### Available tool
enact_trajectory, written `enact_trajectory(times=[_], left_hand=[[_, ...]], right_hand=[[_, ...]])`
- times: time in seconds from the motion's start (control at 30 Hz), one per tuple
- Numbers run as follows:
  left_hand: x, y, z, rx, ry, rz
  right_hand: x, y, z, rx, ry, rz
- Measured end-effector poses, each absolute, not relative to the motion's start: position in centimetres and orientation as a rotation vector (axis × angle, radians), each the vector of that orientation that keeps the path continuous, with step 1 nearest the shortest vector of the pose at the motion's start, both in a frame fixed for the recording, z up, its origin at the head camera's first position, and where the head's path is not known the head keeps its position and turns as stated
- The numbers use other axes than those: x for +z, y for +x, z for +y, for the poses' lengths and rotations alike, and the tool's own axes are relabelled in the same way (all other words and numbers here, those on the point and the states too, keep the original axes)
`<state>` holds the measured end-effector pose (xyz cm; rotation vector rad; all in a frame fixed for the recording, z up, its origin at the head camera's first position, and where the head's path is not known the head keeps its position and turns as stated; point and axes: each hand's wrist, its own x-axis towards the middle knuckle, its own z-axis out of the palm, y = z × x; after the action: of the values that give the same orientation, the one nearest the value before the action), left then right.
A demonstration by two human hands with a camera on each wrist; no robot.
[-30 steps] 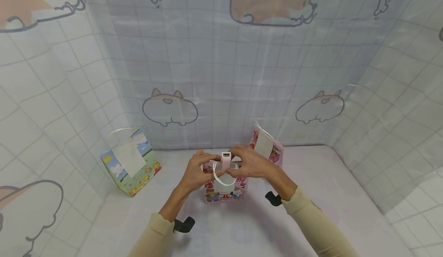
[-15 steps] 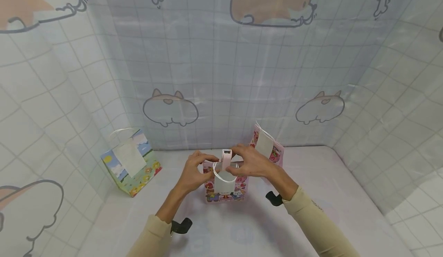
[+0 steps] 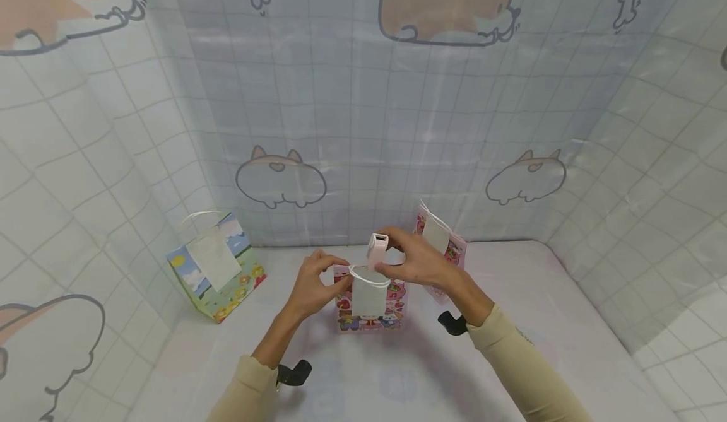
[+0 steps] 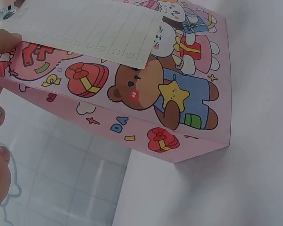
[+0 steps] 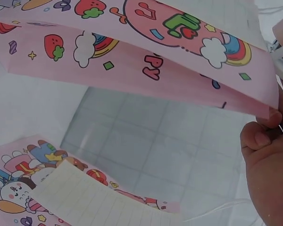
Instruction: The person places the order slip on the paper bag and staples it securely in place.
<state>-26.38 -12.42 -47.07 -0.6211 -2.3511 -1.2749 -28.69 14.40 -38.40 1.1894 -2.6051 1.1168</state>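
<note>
A pink cartoon-print paper gift bag (image 3: 397,302) stands upright in the middle of the table, with a pale lined card (image 3: 369,299) on its front. At the bag's upper left edge, my left hand (image 3: 314,286) pinches the rim, thumb in front and fingers behind. My right hand (image 3: 417,259) holds a small pale pink block-like device (image 3: 377,250) with a dark slot in its top end, just above the bag's rim. The device's exact kind cannot be told. A white cord handle (image 3: 372,281) hangs in front of the bag's top.
A second pink gift bag (image 3: 454,248) stands behind my right hand. To the left, a blue-and-green landscape bag (image 3: 247,267) stands tilted, also with a pale card. A pale wall sheet (image 3: 363,125) printed with dogs rises behind the white table (image 3: 483,371).
The pink device has risen and tilted to the right in my right hand. My left fingers have moved left, away from it, to the bag's rim. The cord handle's loop has flattened upward.
</note>
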Motion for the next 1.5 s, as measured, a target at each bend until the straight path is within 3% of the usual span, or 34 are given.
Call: enact_trajectory(times=[0.53, 0.8, 1.5], left_hand=[[-47.4, -27.3, -14.8, -1.261, -0.651, -2.228], [-47.9, -28.0, -16.5, -1.255, -0.524, -2.241], [-47.7, -29.2, -20.2, -1.248, -0.367, -2.165]], right_hand=[[-37.9, -28.6, 16.2, 1.159, 1.044, -2.576], [-38.4, -28.6, 16.9, 1.134, 1.033, -2.589], [-43.4, -27.7, 18.1, 1.246, 1.033, -2.773]])
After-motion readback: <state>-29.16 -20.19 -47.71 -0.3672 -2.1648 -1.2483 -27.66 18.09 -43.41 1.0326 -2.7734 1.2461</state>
